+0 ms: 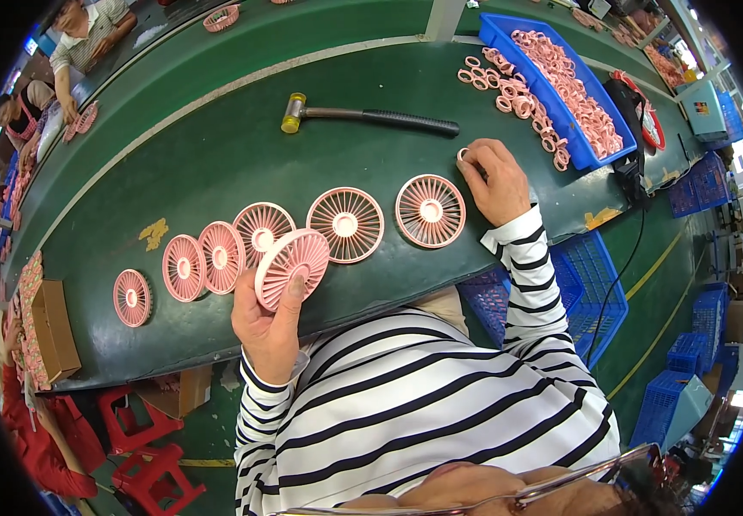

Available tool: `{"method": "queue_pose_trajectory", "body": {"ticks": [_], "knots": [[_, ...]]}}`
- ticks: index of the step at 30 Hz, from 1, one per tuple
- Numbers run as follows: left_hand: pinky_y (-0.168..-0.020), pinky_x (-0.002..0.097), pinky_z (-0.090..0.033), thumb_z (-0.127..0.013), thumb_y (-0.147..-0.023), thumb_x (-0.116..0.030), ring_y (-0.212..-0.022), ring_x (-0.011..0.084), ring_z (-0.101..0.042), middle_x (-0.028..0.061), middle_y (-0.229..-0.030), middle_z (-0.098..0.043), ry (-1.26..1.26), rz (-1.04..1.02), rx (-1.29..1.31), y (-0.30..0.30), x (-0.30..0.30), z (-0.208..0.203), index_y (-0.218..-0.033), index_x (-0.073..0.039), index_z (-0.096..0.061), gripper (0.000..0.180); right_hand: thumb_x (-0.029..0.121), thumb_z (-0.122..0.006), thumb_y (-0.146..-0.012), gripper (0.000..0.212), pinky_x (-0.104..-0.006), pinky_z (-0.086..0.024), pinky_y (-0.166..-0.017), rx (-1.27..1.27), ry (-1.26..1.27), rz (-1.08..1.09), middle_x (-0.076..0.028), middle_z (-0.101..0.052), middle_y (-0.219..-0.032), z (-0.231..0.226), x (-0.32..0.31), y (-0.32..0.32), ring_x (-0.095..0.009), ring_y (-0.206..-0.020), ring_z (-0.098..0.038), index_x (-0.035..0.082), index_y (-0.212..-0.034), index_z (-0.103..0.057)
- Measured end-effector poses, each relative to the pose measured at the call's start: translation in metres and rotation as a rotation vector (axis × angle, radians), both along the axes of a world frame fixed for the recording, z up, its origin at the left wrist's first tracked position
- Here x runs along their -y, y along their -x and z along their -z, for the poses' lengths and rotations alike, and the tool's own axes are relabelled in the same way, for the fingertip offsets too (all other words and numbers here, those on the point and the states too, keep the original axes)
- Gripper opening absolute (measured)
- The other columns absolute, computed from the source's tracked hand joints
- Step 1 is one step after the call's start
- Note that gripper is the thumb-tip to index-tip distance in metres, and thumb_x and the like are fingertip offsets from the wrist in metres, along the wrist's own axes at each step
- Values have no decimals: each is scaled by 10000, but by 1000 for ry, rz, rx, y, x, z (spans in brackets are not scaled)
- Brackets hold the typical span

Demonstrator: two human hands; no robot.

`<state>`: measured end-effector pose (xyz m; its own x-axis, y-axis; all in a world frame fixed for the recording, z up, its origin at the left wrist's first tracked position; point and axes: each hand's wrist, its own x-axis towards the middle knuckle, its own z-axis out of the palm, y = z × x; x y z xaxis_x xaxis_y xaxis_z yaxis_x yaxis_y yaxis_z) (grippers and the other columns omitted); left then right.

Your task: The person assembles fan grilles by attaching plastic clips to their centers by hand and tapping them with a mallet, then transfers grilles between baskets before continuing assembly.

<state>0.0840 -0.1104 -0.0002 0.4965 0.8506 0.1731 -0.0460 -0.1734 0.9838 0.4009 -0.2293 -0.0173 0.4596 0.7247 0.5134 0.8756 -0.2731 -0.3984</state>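
My left hand (270, 322) holds up a round pink fan grille (292, 265) by its lower edge, just above the near edge of the green conveyor belt (216, 155). Several more pink grilles lie in a row on the belt, from one at the far left (132, 297) to one at the right (430, 211). My right hand (493, 181) rests on the belt beside the rightmost grille, pinching a small pink ring (463, 156) between its fingertips. More loose pink rings (509, 90) lie further back.
A mallet (363, 115) with a brass-coloured head lies on the belt. A blue tray (595, 159) of pink rings stands at the back right. Blue crates (595, 284) sit under the belt's right end, red stools (139, 430) lower left. Other people work at the far left.
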Motion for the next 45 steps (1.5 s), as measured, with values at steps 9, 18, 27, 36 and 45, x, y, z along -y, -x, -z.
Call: {"method": "queue_pose_trajectory", "body": {"ticks": [9, 18, 27, 36, 45], "knots": [[-838, 244, -467, -608, -947, -97, -912, 97, -583, 68, -1026, -627, 17, 63, -6, 3, 3, 4, -1095, 9, -531, 198, 16, -722, -769, 97, -311, -509, -666, -186, -279, -171, -126, -596, -938, -21, -5, 70, -244, -767, -621, 17, -837, -654], [-711, 221, -467, -638, -936, -132, -768, 68, -561, 62, -879, -654, 30, 52, 10, -4, 12, 5, -1006, 8, -519, 197, 7, -767, -725, 170, -311, -476, -621, -207, -265, -519, -107, -599, -876, -25, -17, 122, -232, -729, -593, 11, -853, -656], [-775, 250, -486, -603, -957, -147, -831, 100, -596, 82, -966, -656, -3, 75, 13, 1, 12, 8, -1115, 21, -521, 244, 51, -734, -761, 127, -333, -503, -612, -286, -194, -586, -74, -639, -801, -21, -21, 143, -244, -713, -629, 26, -859, -656], [-844, 261, -410, -452, -1024, -204, -907, 112, -487, 67, -995, -555, 75, 3, 99, 2, 9, 17, -1099, 12, -513, 236, -10, -748, -745, 152, -309, -490, -595, -308, -220, -598, -105, -641, -782, -31, -24, 153, -233, -678, -623, -2, -856, -644], [-850, 242, -421, -360, -1056, -233, -923, 84, -502, 40, -1051, -554, 73, 56, 99, -4, 11, 18, -1215, 4, -488, 313, 5, -768, -704, 183, -312, -495, -596, -138, -269, -597, -108, -646, -792, -32, -27, 162, -246, -694, -630, 7, -848, -656]]}}
